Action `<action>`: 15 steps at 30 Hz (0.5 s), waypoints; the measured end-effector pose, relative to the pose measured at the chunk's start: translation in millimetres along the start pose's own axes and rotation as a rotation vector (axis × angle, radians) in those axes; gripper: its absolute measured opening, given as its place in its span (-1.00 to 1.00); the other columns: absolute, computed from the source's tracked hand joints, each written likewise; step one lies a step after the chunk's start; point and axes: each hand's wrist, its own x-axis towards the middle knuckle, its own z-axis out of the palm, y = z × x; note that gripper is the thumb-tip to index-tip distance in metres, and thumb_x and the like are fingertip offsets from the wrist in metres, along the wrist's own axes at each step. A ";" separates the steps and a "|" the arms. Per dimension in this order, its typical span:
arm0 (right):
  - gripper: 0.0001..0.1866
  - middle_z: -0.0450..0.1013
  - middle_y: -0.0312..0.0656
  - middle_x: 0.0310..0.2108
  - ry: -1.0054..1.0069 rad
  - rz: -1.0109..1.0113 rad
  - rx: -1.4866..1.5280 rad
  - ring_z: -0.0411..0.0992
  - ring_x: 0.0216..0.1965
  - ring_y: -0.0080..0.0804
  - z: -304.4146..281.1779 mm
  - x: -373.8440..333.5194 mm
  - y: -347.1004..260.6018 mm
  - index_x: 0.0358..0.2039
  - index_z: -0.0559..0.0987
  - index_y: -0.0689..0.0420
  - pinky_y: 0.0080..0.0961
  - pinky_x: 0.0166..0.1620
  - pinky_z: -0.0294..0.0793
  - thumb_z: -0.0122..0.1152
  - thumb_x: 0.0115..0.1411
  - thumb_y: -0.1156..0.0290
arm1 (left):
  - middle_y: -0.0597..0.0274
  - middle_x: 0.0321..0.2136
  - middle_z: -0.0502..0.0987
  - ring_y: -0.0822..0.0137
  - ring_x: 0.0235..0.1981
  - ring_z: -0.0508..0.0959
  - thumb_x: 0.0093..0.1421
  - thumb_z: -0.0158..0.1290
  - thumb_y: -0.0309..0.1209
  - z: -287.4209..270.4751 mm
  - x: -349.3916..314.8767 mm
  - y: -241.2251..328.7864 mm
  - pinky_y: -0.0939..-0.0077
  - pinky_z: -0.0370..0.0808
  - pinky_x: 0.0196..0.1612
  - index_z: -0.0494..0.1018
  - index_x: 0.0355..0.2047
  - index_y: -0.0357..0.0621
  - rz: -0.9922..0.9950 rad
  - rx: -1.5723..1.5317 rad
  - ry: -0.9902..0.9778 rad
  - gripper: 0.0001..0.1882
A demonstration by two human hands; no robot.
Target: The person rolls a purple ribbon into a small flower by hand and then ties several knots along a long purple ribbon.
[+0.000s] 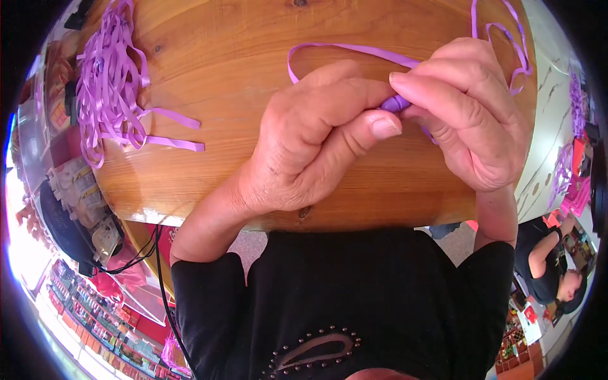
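Both my hands meet above the wooden table [209, 82], right of its middle. Between the thumb and forefinger of my left hand [310, 136] sits a small purple plastic clasp [396, 103] with a ridge round it. My right hand [472, 111] pinches the other side of the same clasp with its fingertips. A purple ribbon [354, 48] loops out behind my hands and runs down behind the left one. Part of the ribbon and the clasp's ends are hidden by my fingers.
A thick bundle of purple ribbons [111, 76] lies at the table's far left, two ends pointing right. Another purple ribbon [522, 47] curls at the far right. A white marbled surface [538, 158] adjoins on the right, where a person in black [548, 272] sits. Black cables [157, 253] hang lower left.
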 end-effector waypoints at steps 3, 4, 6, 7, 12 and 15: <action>-0.66 0.47 -0.15 -0.39 -0.065 0.025 -0.010 0.39 -0.41 -0.29 -3.2 5.4 -3.3 -0.26 0.58 0.29 -0.50 -0.38 0.35 0.34 -0.14 0.54 | 0.17 -0.43 0.50 0.32 -0.37 0.49 0.20 0.05 -0.51 1.7 -0.7 -2.7 0.55 0.39 -0.29 0.48 -0.30 -0.30 -0.095 -0.021 -0.006 -0.89; -0.66 0.47 -0.15 -0.39 -0.065 0.025 -0.009 0.39 -0.41 -0.29 -3.1 5.2 -2.5 -0.26 0.58 0.29 -0.50 -0.38 0.35 0.34 -0.14 0.54 | 0.18 -0.43 0.50 0.33 -0.37 0.48 0.21 0.03 -0.51 2.7 -1.7 -4.4 0.55 0.39 -0.29 0.48 -0.30 -0.30 -0.128 -0.077 0.028 -0.89; -0.67 0.46 -0.14 -0.42 -0.046 -0.014 -0.017 0.39 -0.41 -0.27 -2.2 4.8 -0.1 -0.28 0.58 0.30 -0.49 -0.39 0.35 0.35 -0.14 0.52 | 0.19 -0.44 0.49 0.34 -0.38 0.47 0.20 0.05 -0.52 3.3 -3.9 -9.4 0.54 0.38 -0.29 0.48 -0.32 -0.30 -0.177 -0.124 0.025 -0.91; -0.67 0.46 -0.14 -0.42 -0.046 -0.013 -0.016 0.39 -0.41 -0.27 -2.1 5.8 -1.1 -0.28 0.58 0.30 -0.49 -0.39 0.35 0.35 -0.14 0.52 | 0.21 -0.46 0.48 0.36 -0.39 0.46 0.18 0.06 -0.54 3.3 -4.8 -12.1 0.54 0.38 -0.30 0.48 -0.33 -0.30 -0.224 -0.172 0.022 -0.93; -0.69 0.46 -0.12 -0.43 -0.086 0.031 -0.074 0.39 -0.42 -0.25 -3.8 7.2 -2.9 -0.31 0.58 0.32 -0.49 -0.40 0.36 0.35 -0.13 0.51 | 0.24 -0.49 0.48 0.39 -0.42 0.44 0.11 0.13 -0.57 6.2 -2.9 -14.9 0.56 0.36 -0.33 0.49 -0.38 -0.27 -0.166 -0.137 0.082 -0.94; -0.68 0.46 -0.12 -0.43 -0.090 0.041 -0.039 0.39 -0.42 -0.25 -3.5 7.5 -2.7 -0.30 0.58 0.32 -0.50 -0.40 0.35 0.35 -0.12 0.49 | 0.25 -0.51 0.47 0.38 -0.44 0.45 0.05 0.17 -0.58 2.1 -1.3 -9.3 0.56 0.36 -0.36 0.50 -0.40 -0.24 -0.150 -0.017 0.063 -0.91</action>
